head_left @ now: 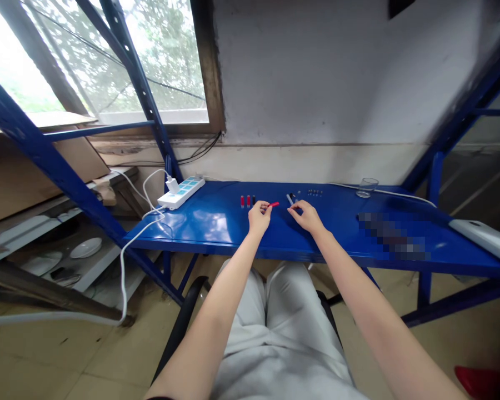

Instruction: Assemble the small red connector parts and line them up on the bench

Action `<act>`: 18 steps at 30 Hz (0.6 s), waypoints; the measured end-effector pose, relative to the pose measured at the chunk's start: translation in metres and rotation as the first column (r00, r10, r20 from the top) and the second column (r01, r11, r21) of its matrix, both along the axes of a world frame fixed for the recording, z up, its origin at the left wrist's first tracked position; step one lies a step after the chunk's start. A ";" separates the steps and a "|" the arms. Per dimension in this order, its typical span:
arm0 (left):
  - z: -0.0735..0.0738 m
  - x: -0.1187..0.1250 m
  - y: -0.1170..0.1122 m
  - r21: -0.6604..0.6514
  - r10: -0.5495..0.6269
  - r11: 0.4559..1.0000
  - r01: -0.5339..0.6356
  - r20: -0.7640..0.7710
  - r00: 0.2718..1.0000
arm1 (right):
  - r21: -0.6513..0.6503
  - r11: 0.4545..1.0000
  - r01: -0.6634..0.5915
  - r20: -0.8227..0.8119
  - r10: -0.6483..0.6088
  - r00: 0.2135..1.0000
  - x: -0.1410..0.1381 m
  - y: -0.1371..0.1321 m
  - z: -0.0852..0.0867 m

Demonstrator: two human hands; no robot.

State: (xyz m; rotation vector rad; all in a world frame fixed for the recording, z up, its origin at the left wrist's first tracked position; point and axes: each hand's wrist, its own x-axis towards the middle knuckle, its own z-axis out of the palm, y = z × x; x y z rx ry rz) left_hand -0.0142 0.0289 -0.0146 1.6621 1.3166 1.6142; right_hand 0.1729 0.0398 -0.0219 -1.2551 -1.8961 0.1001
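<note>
The left hand (259, 216) pinches a slim red piece (274, 204) between thumb and fingertips, gripping its near end so the rest sticks out past the fingers toward the other hand. From where I stand, that looks like a hold meant to leave the far end free. The right hand (307, 215) has its thumb and fingertips drawn together on the lower end of a pale stick (289, 199), which slants up and away from them over the blue table (337, 233). A small dark bit shows by it, but I can't tell whether the two touch.

Just left of the left hand stand two red pieces (245, 201) and a black piece (254, 199), side by side, probably lined up so each is easy to pick out. Beyond the right hand, a row of tiny parts (315, 193) is laid out, apparently spaced for the same reason. The glass (367, 188) sits near the wall and the power strip (181, 193) at the table's left end, both well apart from the hands, presumably to spare the middle.
</note>
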 end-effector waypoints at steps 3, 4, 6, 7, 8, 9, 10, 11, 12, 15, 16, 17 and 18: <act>-0.002 0.000 0.002 0.005 -0.013 1.000 0.013 -0.010 1.000 | -0.006 0.999 -0.040 -0.271 0.036 0.962 -0.005 0.000 0.000; -0.002 0.000 0.002 0.001 -0.016 1.000 0.016 -0.011 1.000 | -0.029 0.997 -0.071 -0.340 0.056 0.939 -0.005 0.002 -0.001; -0.003 0.000 0.003 -0.012 -0.024 1.000 0.024 -0.009 1.000 | -0.076 0.985 -0.154 -0.440 0.106 0.892 -0.005 0.005 -0.003; -0.002 0.001 0.003 -0.019 -0.029 0.999 0.029 -0.008 1.000 | -0.098 0.977 -0.191 -0.472 0.123 0.873 -0.004 0.007 -0.004; -0.002 0.001 0.003 -0.024 -0.035 0.999 0.034 -0.008 0.999 | -0.117 0.970 -0.215 -0.496 0.131 0.858 -0.004 0.009 -0.005; -0.002 0.001 0.003 -0.030 -0.041 0.999 0.041 -0.010 0.999 | -0.132 0.964 -0.229 -0.514 0.131 0.847 -0.003 0.010 -0.006; -0.002 0.001 0.003 -0.035 -0.046 0.998 0.045 -0.013 0.999 | -0.142 0.962 -0.233 -0.532 0.124 0.838 -0.003 0.010 -0.005; -0.002 0.001 0.003 -0.039 -0.049 0.998 0.048 -0.017 0.999 | -0.146 0.963 -0.228 -0.551 0.112 0.827 -0.002 0.011 -0.005; -0.002 0.001 0.003 -0.042 -0.051 0.998 0.050 -0.021 0.998 | -0.146 0.965 -0.218 -0.572 0.097 0.814 -0.002 0.010 -0.004; -0.002 0.001 0.002 -0.055 -0.061 0.997 0.058 -0.038 0.997 | -0.141 0.972 -0.190 -0.629 0.060 0.775 -0.002 0.008 0.000; -0.002 0.001 0.002 -0.064 -0.070 0.996 0.067 -0.044 0.997 | -0.144 0.971 -0.189 -0.637 0.055 0.768 -0.002 0.007 0.001; -0.002 0.001 0.002 -0.073 -0.081 0.994 0.077 -0.050 0.995 | -0.151 0.969 -0.195 -0.639 0.054 0.767 -0.002 0.006 0.002; -0.001 0.001 0.001 -0.079 -0.090 0.993 0.085 -0.052 0.995 | -0.162 0.966 -0.203 -0.634 0.056 0.772 -0.002 0.006 0.002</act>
